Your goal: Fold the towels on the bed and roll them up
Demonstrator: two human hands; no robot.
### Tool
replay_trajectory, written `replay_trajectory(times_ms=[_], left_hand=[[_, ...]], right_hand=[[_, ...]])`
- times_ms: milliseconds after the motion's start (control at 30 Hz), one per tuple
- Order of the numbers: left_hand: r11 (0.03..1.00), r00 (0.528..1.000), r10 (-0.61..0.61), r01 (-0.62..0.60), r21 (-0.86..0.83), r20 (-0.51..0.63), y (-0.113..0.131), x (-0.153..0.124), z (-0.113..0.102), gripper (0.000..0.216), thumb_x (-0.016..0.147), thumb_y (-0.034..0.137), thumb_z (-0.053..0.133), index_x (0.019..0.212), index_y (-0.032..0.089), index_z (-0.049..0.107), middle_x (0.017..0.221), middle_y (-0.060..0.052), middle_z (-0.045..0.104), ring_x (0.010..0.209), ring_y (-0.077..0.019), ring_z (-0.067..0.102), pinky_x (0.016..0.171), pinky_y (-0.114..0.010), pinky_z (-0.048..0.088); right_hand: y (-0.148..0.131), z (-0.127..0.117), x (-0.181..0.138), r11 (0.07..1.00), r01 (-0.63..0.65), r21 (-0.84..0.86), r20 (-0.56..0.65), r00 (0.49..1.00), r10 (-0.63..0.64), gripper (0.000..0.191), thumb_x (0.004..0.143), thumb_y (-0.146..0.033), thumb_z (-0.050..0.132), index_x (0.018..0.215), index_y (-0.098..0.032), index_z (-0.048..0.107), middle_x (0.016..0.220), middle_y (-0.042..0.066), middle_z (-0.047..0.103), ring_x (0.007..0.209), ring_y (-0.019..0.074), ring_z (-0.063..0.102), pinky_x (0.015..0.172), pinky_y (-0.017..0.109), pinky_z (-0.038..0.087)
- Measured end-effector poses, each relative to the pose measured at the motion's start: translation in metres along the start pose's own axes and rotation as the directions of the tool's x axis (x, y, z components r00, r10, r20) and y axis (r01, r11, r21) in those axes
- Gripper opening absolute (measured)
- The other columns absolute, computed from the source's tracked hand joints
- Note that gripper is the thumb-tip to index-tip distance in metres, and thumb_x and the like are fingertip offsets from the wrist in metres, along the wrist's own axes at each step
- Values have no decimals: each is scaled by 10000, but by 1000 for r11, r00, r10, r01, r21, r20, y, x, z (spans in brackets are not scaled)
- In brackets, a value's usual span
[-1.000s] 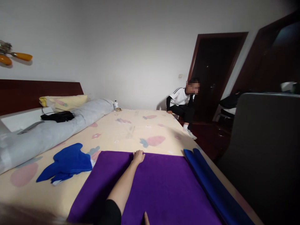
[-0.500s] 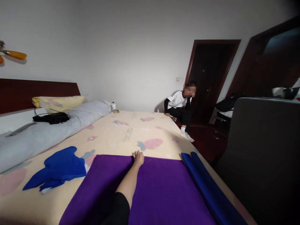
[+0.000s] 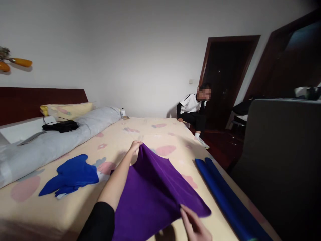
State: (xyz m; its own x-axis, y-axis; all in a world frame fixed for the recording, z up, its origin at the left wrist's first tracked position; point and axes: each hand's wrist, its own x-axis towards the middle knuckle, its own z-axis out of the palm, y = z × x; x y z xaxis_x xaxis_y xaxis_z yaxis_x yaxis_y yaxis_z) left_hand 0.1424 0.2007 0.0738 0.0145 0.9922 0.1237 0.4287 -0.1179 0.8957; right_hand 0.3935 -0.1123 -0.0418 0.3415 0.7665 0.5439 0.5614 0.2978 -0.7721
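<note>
Left hand (image 3: 136, 146): I see fingers clamped on purple cloth (image 3: 147, 190), holding its far edge up.
Right hand (image 3: 197, 225): fingertips pinch nearer, presumably tensioning the span between.

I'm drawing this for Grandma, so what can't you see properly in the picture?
Head view:
Right hand: its wrist is cut off by the bottom edge.
Purple cloth: near end cut off by the bottom edge, part hidden behind the left forearm.
White bottle: any writing is too small to read.
Orange wall ornament: cut off by the left edge.
</note>
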Motion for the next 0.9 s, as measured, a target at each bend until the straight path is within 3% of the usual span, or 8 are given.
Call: replay_trajectory(times_ms=[33, 67, 167, 367, 533, 633, 767, 900], left_hand=[[998, 1000, 10, -11, -63, -16, 4, -4, -16, 339, 926, 368, 588, 1204, 174, 571, 1198, -74, 610, 997, -207, 627, 841, -421, 548], [992, 999, 21, -25, -122, -33, 8, -10, -33, 333, 925, 368, 588, 1191, 167, 577, 1160, -72, 625, 962, -196, 636, 821, -403, 551], [957, 995, 73, -89, -275, -68, 19, -33, -81, 347, 871, 368, 643, 1132, 141, 616, 968, -54, 677, 807, -154, 658, 740, -318, 539], [900, 983, 178, -185, -396, -54, 43, -85, -149, 435, 646, 390, 804, 961, 103, 716, 874, -93, 731, 795, -177, 667, 762, -304, 515], [910, 972, 214, -235, -341, -99, 61, -107, -175, 456, 574, 377, 848, 916, 97, 737, 871, -97, 749, 794, -186, 661, 761, -313, 507], [927, 961, 226, -262, -267, -157, 71, -113, -185, 402, 581, 356, 845, 870, 96, 743, 780, -70, 743, 707, -159, 635, 684, -275, 487], [942, 927, 335, -333, 39, -166, 85, -122, -194, 282, 644, 391, 780, 765, 139, 750, 622, -18, 707, 607, -146, 594, 593, -233, 441], [862, 877, 467, -422, 279, -116, 96, -131, -200, 311, 737, 466, 651, 705, 165, 719, 524, 16, 644, 509, -123, 530, 514, -211, 376]], right_hand=[[-3, -4, 19, 994, -44, 101, -59, 997, 50, 322, 819, -501, 630, 913, -218, 754, 893, 51, 768, 803, 233, 726, 755, 310, 618], [-6, -9, 41, 979, -76, 187, -40, 996, 85, 350, 787, -518, 662, 898, -199, 753, 895, 62, 768, 809, 238, 725, 760, 319, 616], [-18, -24, 108, 914, -130, 384, 17, 991, 134, 512, 706, -549, 732, 1015, -141, 724, 911, 102, 765, 794, 237, 720, 712, 328, 610], [-43, -41, 211, 864, -191, 466, 216, 971, 98, 557, 591, -536, 813, 915, -90, 735, 764, 86, 752, 677, 183, 687, 663, 301, 569], [-64, -47, 256, 902, -56, 427, 212, 976, -40, 547, 675, -525, 725, 880, -19, 724, 764, 84, 738, 692, 141, 678, 712, 278, 538], [-70, -52, 270, 925, -2, 379, 228, 969, -91, 537, 634, -573, 750, 830, -73, 732, 746, 63, 735, 653, 152, 673, 676, 291, 568], [-75, -58, 279, 933, 7, 360, 249, 963, -103, 518, 551, -625, 797, 750, -151, 724, 670, 39, 717, 564, 172, 658, 559, 296, 580], [-80, -65, 281, 962, 88, 257, 242, 958, -153, 525, 619, -662, 740, 746, -153, 710, 533, 18, 648, 463, 133, 579, 435, 228, 456]])
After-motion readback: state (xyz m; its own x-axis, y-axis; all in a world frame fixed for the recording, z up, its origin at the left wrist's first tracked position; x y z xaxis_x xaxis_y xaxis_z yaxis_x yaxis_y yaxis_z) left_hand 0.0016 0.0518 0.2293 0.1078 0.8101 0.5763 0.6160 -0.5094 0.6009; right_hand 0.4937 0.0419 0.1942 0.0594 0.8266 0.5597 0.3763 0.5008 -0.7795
